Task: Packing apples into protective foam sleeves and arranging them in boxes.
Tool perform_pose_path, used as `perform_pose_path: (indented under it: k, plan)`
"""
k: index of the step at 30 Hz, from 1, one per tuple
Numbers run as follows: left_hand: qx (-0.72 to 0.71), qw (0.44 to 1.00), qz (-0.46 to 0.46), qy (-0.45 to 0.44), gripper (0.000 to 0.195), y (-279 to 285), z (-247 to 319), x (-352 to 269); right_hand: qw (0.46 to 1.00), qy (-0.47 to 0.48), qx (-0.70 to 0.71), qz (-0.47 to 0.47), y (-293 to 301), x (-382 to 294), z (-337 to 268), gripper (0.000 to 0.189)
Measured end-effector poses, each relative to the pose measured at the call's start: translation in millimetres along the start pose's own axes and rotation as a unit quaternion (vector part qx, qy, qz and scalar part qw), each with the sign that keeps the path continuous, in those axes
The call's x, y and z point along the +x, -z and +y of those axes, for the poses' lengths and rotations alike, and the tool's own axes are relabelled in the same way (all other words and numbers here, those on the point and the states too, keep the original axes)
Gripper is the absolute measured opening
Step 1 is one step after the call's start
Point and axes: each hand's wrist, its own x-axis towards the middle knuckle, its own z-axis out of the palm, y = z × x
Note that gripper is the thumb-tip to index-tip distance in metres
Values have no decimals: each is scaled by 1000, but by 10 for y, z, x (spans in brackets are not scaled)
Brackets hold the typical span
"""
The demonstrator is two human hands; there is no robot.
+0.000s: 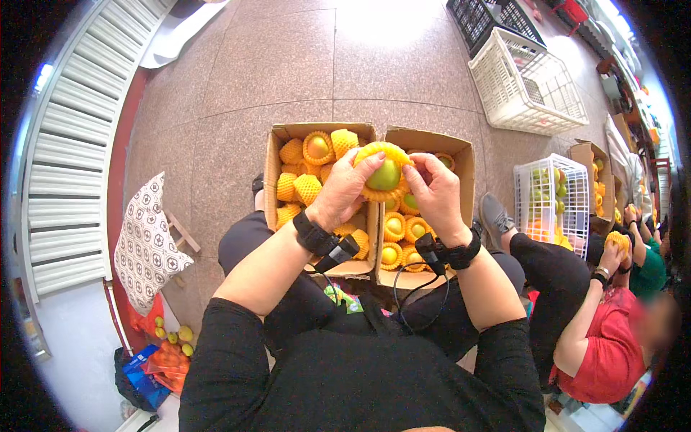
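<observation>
Both my hands hold one green fruit [384, 174] in a yellow foam net sleeve [372, 152], above two cardboard boxes. My left hand [345, 186] grips the sleeve from the left, its thumb on the rim. From the right, my right hand [436, 189] pinches the sleeve's edge. Below my left hand, the left cardboard box [273, 156] holds several fruits in yellow foam sleeves [307, 189], some lying on their sides. In the right cardboard box [465, 162], sleeved fruits [394, 225] sit in rows with their tops showing; my right hand hides part of them.
A white plastic crate [526, 92] and a black crate [486, 21] stand at upper right. Nearer is a white basket of green fruit [550, 194]. A co-worker in red [599, 345] sits at right, holding a sleeved fruit. A patterned cushion [148, 248] lies at left, above bagged fruit [167, 362].
</observation>
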Motion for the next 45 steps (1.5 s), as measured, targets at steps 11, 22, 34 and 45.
perform_pose_path:
  k: [11,22,34,45]
  plan:
    - [-59,998,-2,4,32,8,98,-20,990,103,-49,-87,62,-4,-142,76]
    - [-64,985,-99,126,46,-16,99,-77,991,79,-107,-26,21,16,-123,64]
    - [-99,986,-117,64,52,-83,-50,-50,997,56,-59,0,-101,-38,-49,66]
    - [-59,998,6,2,37,-96,-59,-80,966,150,-209,-10,45,3,-93,45]
